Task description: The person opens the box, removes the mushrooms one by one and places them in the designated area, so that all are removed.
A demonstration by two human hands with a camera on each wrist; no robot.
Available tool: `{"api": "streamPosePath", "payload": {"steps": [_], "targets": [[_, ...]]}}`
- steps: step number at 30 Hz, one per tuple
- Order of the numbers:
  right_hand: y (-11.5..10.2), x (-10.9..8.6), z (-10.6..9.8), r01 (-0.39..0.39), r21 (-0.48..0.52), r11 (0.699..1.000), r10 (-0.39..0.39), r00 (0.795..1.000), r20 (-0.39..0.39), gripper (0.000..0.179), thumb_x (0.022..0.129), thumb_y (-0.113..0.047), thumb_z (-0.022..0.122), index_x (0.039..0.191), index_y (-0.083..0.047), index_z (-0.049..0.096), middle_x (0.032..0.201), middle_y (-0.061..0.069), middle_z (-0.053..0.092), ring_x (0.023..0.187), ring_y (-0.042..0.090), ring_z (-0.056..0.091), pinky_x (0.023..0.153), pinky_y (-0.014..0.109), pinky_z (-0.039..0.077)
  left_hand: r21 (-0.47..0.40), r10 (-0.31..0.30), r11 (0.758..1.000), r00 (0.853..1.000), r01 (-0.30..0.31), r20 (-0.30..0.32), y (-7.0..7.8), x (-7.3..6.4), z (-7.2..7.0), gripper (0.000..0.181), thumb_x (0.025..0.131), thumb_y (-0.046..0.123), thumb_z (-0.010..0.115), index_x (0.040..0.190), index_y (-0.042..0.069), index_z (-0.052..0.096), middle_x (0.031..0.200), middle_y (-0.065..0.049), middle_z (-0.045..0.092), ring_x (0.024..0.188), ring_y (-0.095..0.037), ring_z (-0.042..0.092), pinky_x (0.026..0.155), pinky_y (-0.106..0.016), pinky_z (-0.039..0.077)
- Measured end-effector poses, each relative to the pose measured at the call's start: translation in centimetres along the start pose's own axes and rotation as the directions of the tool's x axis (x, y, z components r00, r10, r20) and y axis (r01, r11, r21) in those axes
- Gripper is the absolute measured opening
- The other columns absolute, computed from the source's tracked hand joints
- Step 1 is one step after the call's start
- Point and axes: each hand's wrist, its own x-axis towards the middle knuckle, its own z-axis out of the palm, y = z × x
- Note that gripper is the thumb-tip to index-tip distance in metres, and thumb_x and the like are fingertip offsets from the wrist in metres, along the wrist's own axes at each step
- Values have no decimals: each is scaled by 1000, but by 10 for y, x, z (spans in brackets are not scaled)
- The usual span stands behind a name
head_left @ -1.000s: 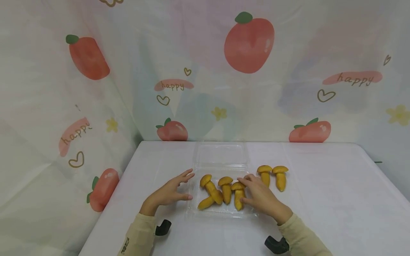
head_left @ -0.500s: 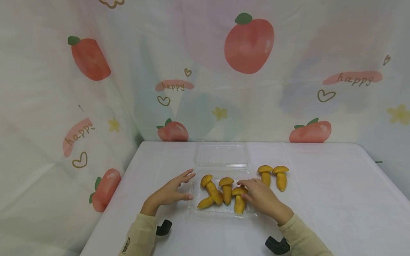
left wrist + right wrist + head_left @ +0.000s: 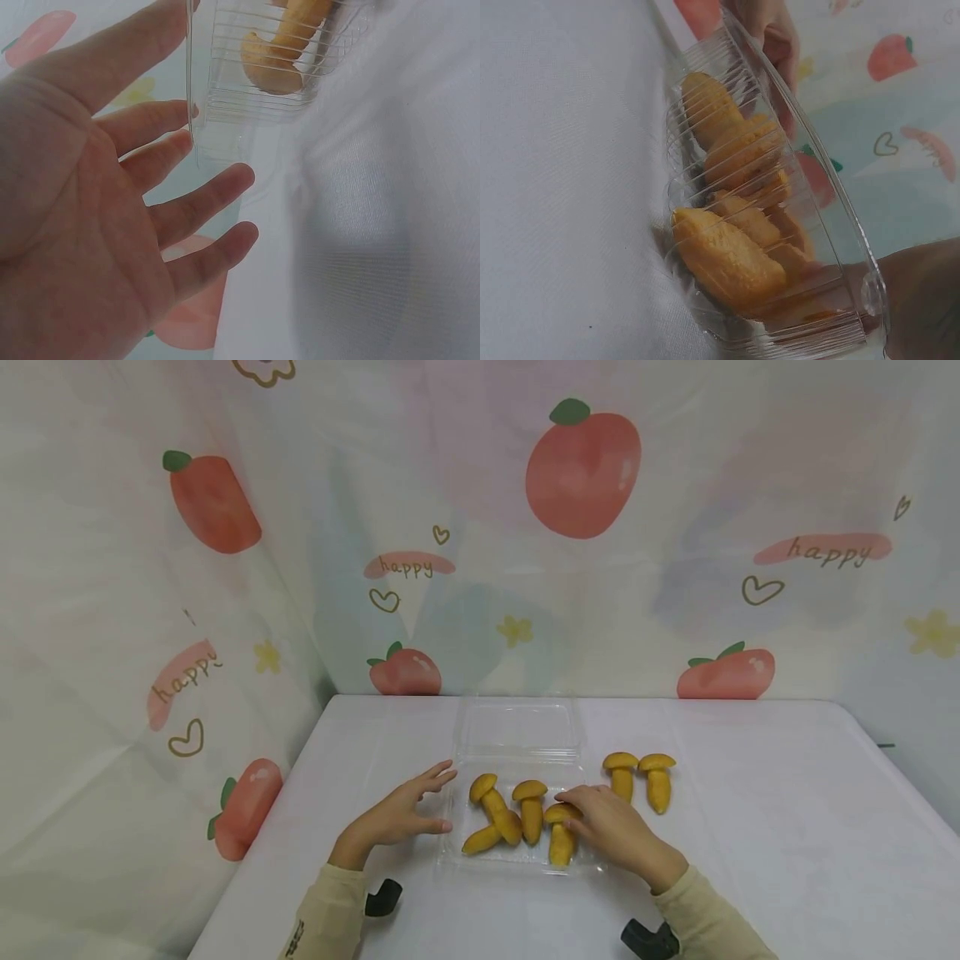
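Note:
A clear plastic clamshell box [image 3: 517, 860] lies with its lid [image 3: 517, 727] folded back. Several yellow-brown mushrooms are in its base, among them a left one [image 3: 484, 787] lying across another's stem [image 3: 480, 840] and a middle one [image 3: 530, 810]. My right hand [image 3: 618, 828] reaches over the right rim, its thumb and finger about the cap of the rightmost mushroom [image 3: 561, 843]. In the right wrist view the box wall [image 3: 840, 217] partly covers those fingers. My left hand [image 3: 393, 814] is spread at the left rim, fingers extended, fingertips right at the plastic edge in the left wrist view.
Two more mushrooms [image 3: 619, 774] [image 3: 657, 782] lie side by side on the white table [image 3: 780, 827], right of the box behind my right hand. A fruit-printed curtain [image 3: 480, 527] stands behind and left of the table.
The rightmost mushroom has shifted slightly toward me in the box, and my right thumb has moved up from its stem to its cap. My left hand has stayed at the rim.

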Motion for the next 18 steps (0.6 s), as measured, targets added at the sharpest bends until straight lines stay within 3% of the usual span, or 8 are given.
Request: {"api": "streamPosePath", "payload": {"steps": [10,18], "targets": [[3,-1,0,29,116,993,-24,999,-41,34,92,-12,72,125,-3,67,123,11,70,119,34,64,103,54,50,12,12,1000,1000,-12,6,-2,0,0,81,91,24,77,158,10,35,171,-8,20,147,-42,40,117,-71,27],[5,-1,-5,57,143,988,-42,994,-106,38,90,-13,74,127,-7,67,123,8,69,118,32,62,103,58,45,23,17,1000,1000,-17,8,-2,-1,-1,80,91,24,77,158,10,35,170,-9,21,147,-41,39,117,-70,27]]}}
